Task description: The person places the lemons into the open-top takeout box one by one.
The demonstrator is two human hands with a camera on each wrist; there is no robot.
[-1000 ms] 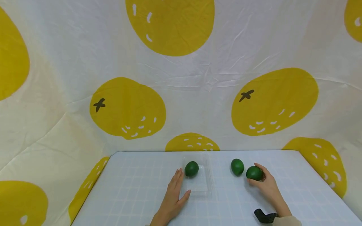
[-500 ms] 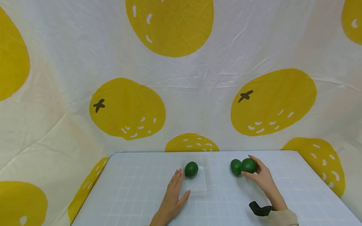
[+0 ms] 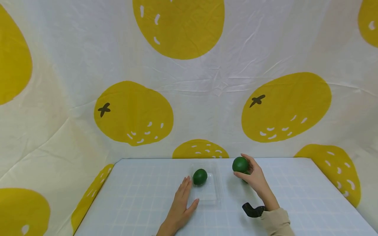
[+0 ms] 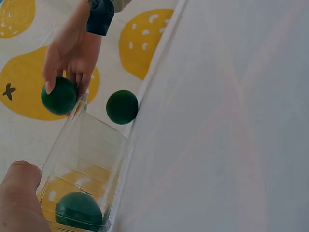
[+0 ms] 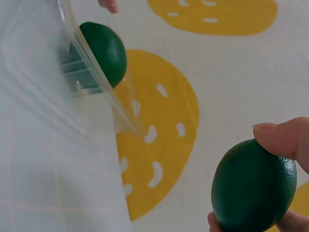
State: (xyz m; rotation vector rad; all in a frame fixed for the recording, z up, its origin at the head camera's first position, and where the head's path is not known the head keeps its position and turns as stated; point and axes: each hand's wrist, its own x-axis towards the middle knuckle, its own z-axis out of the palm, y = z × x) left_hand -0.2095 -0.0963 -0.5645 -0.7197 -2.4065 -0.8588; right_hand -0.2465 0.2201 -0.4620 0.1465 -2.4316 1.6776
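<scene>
A smooth dark-green lime [image 3: 240, 164] is pinched between the thumb and fingers of my right hand [image 3: 257, 179], raised above the table; the right wrist view shows this held lime [image 5: 251, 188] close up. Behind that hand a second lime sits on the table, mostly hidden in the head view; the left wrist view shows this second lime [image 4: 122, 107] beyond the box. A third lime [image 3: 200, 177] lies inside the clear plastic box [image 3: 219, 188], towards its far left. My left hand [image 3: 180, 206] rests at the box's left side, fingers straight.
The table [image 3: 141, 196] has a pale checked cover. A white cloth [image 3: 206, 108] printed with yellow fruit rises behind and at the sides. A black curved piece [image 3: 252, 210] sticks out from my right wrist.
My right hand has lifted its lime and carried it left, passing over the lime on the table towards the box. The left hand and the lime in the box have stayed put.
</scene>
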